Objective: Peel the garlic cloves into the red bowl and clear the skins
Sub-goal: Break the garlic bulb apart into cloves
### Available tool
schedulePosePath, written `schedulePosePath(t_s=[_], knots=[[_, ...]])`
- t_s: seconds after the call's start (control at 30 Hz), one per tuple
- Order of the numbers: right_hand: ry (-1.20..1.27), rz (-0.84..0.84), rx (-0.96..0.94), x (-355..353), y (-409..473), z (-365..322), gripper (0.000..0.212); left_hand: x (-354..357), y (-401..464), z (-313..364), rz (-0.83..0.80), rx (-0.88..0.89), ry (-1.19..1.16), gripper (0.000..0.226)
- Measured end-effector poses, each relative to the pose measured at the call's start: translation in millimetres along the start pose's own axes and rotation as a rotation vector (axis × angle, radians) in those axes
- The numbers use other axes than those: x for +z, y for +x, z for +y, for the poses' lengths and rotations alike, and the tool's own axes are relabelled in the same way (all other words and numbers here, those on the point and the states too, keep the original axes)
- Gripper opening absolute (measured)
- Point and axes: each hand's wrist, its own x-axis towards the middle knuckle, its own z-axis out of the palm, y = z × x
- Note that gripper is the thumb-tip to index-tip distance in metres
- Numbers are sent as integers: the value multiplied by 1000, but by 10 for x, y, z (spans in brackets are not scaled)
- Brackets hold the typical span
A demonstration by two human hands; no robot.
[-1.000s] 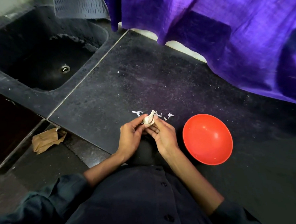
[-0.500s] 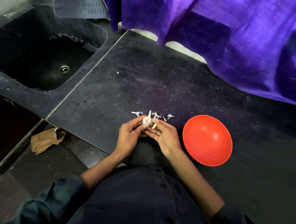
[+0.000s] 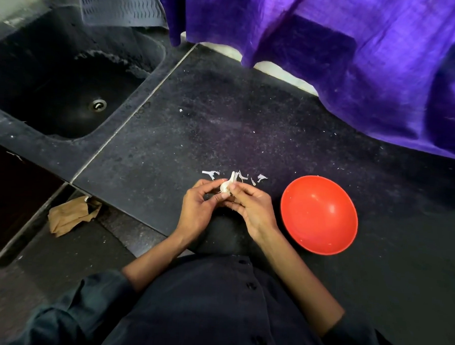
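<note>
Hands (image 3: 226, 206) pinching garlic (image 3: 226, 186) beside red bowl (image 3: 319, 216)

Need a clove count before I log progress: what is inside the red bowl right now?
No cloves lie in the red bowl; only a few tiny pale specks cling to its inner wall. Its whole inside is in view. The garlic is pinched between left hand and right hand.

The person wears a dark navy button-front shirt (image 3: 213, 316) with dark round buttons (image 3: 251, 285) and both sleeves (image 3: 91, 294) rolled up above the forearms.
</note>
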Motion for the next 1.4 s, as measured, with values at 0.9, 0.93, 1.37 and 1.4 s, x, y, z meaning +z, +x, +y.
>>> schedulePosePath(t_s=[0.9, 0.93, 1.37, 1.4], knots=[[-508, 153, -96, -272, 172, -56, 16, 11, 30, -45, 59, -154, -317, 25], [-596, 155, -100, -314, 199, -45, 18, 12, 30, -56, 59, -159, -315, 25], [-1020, 262, -134, -459, 316, -3, 50, 15, 29, -48, 36, -175, -299, 32], [-1038, 263, -148, -443, 286, -38, 49, 17, 31, -45, 41, -178, -297, 34]])
